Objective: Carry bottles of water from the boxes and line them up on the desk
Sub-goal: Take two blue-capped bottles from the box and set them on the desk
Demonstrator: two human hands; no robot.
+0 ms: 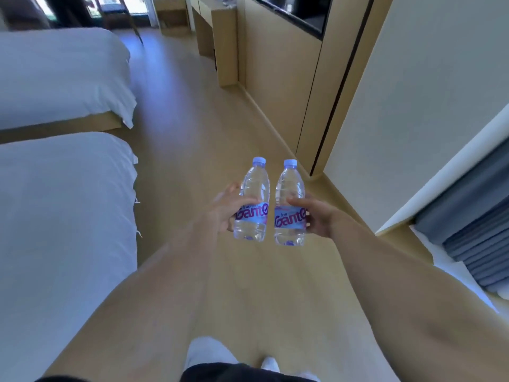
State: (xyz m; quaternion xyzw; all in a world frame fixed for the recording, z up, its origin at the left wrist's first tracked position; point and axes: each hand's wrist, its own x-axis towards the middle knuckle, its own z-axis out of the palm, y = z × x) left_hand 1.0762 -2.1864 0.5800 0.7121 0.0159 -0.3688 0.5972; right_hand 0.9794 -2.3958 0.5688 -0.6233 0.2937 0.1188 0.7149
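Bare forearms [154, 293], no sleeves; dark shorts [220, 373]; white footwear [206, 351] on both feet.

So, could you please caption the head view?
Left hand and right hand each carry an upright water bottle past two beds.

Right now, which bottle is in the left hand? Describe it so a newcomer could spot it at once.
Find the wooden floor running between the white beds and the wall panels. Over it two hands hold two upright water bottles side by side. The left hand grips the left bottle, the one nearer the beds, its cap slightly higher in view than its neighbour's.
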